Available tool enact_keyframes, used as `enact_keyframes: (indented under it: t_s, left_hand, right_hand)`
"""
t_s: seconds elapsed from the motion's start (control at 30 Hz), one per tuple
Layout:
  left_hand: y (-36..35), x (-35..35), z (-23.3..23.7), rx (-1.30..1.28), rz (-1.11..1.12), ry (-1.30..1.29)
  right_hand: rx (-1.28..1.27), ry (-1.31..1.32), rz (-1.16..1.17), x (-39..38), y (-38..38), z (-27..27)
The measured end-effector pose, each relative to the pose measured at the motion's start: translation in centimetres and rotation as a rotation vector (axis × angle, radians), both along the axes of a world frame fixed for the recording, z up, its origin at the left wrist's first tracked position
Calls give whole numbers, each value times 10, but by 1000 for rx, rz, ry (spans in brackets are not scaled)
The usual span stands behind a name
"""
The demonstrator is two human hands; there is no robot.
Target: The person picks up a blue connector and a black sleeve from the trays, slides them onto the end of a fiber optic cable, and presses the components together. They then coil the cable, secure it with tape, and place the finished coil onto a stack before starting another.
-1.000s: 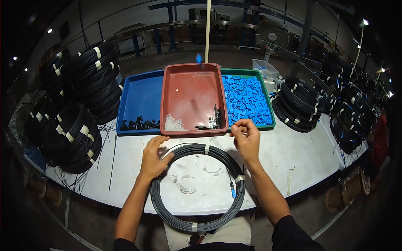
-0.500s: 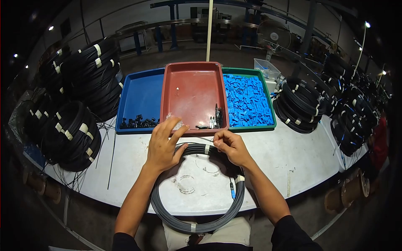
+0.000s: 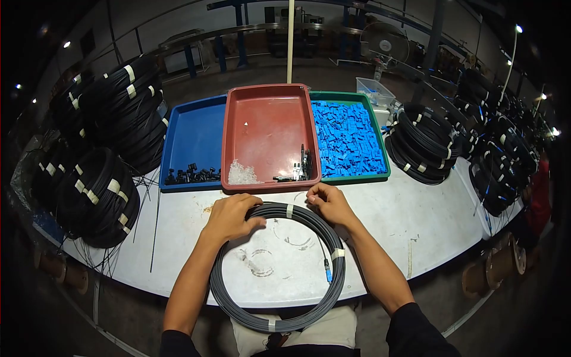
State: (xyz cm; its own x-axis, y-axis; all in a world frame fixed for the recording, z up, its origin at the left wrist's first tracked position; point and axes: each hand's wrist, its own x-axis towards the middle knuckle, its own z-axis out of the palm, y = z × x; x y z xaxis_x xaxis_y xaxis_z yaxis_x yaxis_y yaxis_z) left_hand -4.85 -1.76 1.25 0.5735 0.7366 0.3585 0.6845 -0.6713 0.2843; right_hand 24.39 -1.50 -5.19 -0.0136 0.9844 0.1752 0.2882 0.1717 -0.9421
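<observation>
A coil of dark grey cable, bound with white tape, lies partly over the table's front edge. Inside its right side hangs a cable end with a blue connector. My left hand is curled over the coil's upper left, fingers outside and thumb on the inner side. At the upper right, just beyond the coil, my right hand has thumb and forefinger pinched together. Whatever is between those fingertips is too small to make out.
Behind the coil stand a blue tray with black parts, a red tray with clear pieces and black-and-silver connectors, and a green tray of blue pieces. Cable coils are stacked at left and right.
My left hand has come down from beside the red tray's front onto the coil, uncovering the clear pieces. The right hand stays pinched in nearly the same place. The view has shifted slightly.
</observation>
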Motion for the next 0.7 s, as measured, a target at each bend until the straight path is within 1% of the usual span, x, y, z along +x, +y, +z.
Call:
enact_keyframes:
  t_s: [0.03,0.1,0.17,0.3,0.4,0.47,0.5,0.53,0.57,0.63,0.67,0.7]
  left_hand:
    - [-3,2,3,10,7,54]
    - [0,4,-3,-2,26,73]
    - [5,2,-5,-120,51,81]
    - [3,0,-9,-40,49,23]
    - [1,-2,3,76,12,-87]
    - [3,-3,10,99,-3,-111]
    - [3,-3,13,126,-22,-140]
    - [1,-2,18,107,-4,-143]
    - [2,-2,20,110,-3,-145]
    - [2,-1,20,79,19,-117]
    - [2,-1,20,80,17,-118]
    - [3,-2,20,92,9,-130]
  right_hand:
    - [-14,-40,3,1,-2,1]
    - [-29,-78,6,1,-5,2]
    - [2,-123,23,0,-5,3]
    - [19,-214,32,1,-5,7]
    - [-27,-27,127,6,4,-1]
    - [-35,10,141,11,9,-5]
    - [-40,41,151,12,9,-1]
    - [-75,26,214,16,9,4]
    - [-71,24,215,16,7,7]
    - [-225,163,408,14,-3,18]
    - [-322,259,404,11,-9,24]
    - [-322,260,402,6,-12,29]
